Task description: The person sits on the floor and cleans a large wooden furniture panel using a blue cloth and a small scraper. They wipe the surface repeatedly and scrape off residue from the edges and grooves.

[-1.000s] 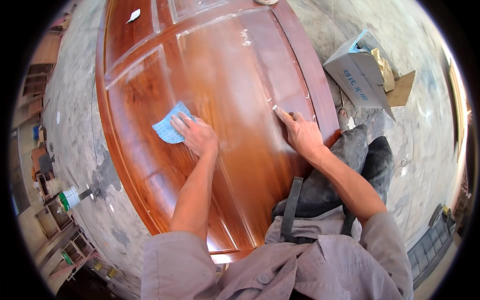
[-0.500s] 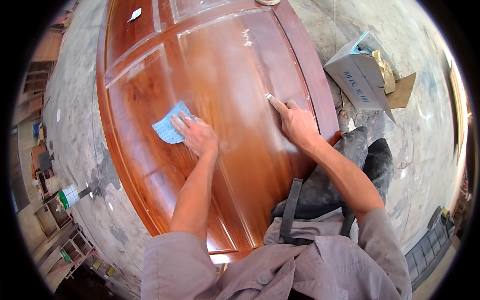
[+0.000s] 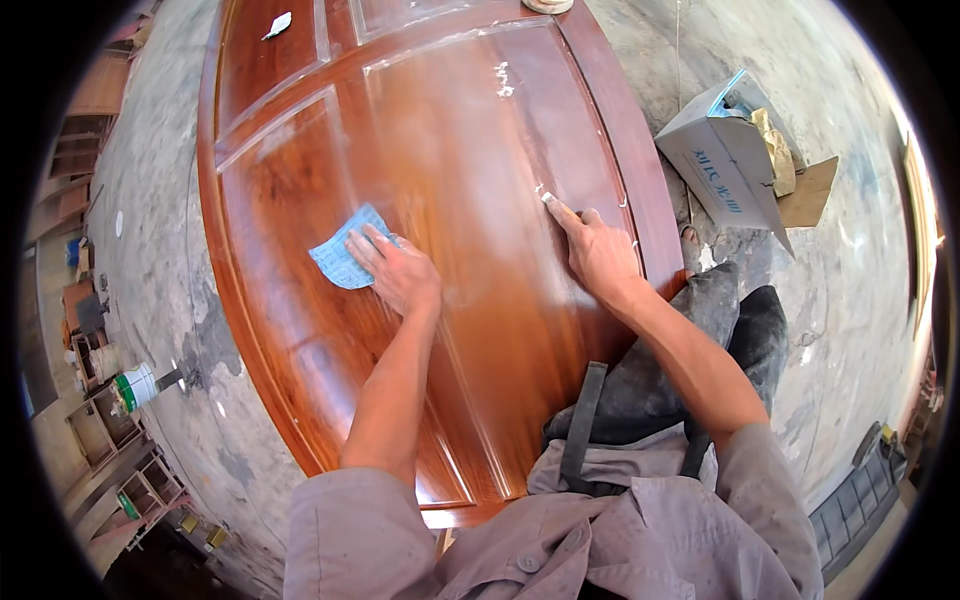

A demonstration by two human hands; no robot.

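A large glossy red-brown wooden door with raised mouldings lies flat before me. My left hand rests on it, fingers over a blue sheet of sandpaper that sticks out past the fingertips. Farther right, my right hand points its index finger at the door's surface, the other fingers bent. White putty coats that fingertip, and a small white dab sits just beyond it. More white putty is smeared on the panel farther away. White lines of filler run along several mouldings.
A small pale scrap lies on the door's far left, and part of a round container shows at its far edge. An opened cardboard box stands right on the concrete floor. A white-and-green bucket and wooden frames are at left.
The whole view has shifted slightly. My right fingertip now touches near a small white dab on the panel. My left hand remains on the sandpaper in about the same place.
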